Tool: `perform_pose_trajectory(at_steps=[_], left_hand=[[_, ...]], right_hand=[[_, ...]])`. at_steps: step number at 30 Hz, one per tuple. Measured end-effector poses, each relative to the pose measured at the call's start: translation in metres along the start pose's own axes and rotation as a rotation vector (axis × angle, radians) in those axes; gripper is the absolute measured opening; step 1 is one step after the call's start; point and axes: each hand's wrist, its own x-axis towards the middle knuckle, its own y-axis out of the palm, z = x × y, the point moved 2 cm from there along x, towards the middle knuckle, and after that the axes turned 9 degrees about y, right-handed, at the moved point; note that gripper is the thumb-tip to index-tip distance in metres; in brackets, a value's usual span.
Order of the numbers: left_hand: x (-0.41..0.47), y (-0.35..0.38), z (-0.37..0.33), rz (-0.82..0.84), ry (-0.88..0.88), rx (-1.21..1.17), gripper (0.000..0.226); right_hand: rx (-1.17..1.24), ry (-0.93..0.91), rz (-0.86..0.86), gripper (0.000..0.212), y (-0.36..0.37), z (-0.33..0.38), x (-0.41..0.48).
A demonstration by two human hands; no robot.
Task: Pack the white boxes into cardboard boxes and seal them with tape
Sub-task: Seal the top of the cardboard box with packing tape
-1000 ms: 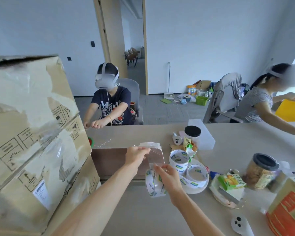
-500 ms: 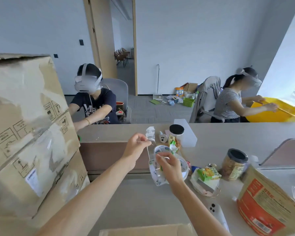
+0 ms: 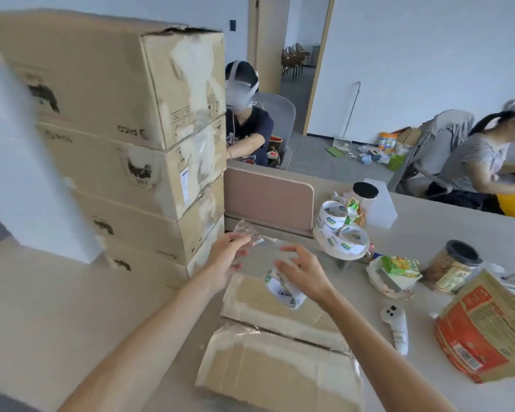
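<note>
Cardboard everywhere here: four boxes [image 3: 137, 138] are already stacked up on the left side of the table [image 3: 42, 307], closed as far as I can see, with old torn tape patches on them, so I'd guess that part is done. The box in hand [image 3: 277, 346] lies flat in front of the person with its two top flaps folded shut and the seam between them looking bare, so sealing looks like what's left. The left hand [image 3: 225, 257] is pinching a crumpled bit of clear tape [image 3: 247, 231], fingers loosely bunched around it. The right hand [image 3: 305, 273] has its fingers spread and curled over the tape roll [image 3: 283, 288], which hovers just above the far flap; I can't tell how firmly it's gripped. More tape rolls [image 3: 339, 233] sit stacked nearby on the right. No white boxes visible, presumably they're inside already.
</note>
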Motion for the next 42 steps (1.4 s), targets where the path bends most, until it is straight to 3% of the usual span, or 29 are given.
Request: perform_pose_trajectory(at_steps=[5,11,15,20,27,34,42], left_hand=[[-0.044,-0.082,0.032,-0.106,-0.076,0.070,0.008],[-0.061,-0.135,0.077,0.003,-0.163,0.135,0.019],[-0.051,-0.155,0.088,0.060,-0.184,0.159,0.023],[-0.042,-0.168,0.099,0.146,-0.253,0.113,0.020],[-0.041,-0.163,0.124,0.267,-0.299,0.191,0.023],[-0.037,-0.157,0.127,0.267,-0.302,0.253,0.017],[-0.033,-0.161,0.122,0.258,-0.257,0.211,0.015]], right_hand=[[-0.255,-0.031,0.195,0.026,0.048,0.004,-0.011],[-0.515,-0.035,0.267,0.010,0.083,-0.008,-0.003],[-0.579,-0.043,0.130,0.017,0.091,-0.008,-0.003],[-0.488,0.010,-0.091,0.020,0.099,-0.013,-0.011],[-0.593,0.071,-0.011,0.021,0.093,-0.011,-0.015],[-0.844,0.036,0.018,0.022,0.098,-0.007,-0.006],[-0.878,0.018,0.019,0.023,0.103,-0.004,-0.005]])
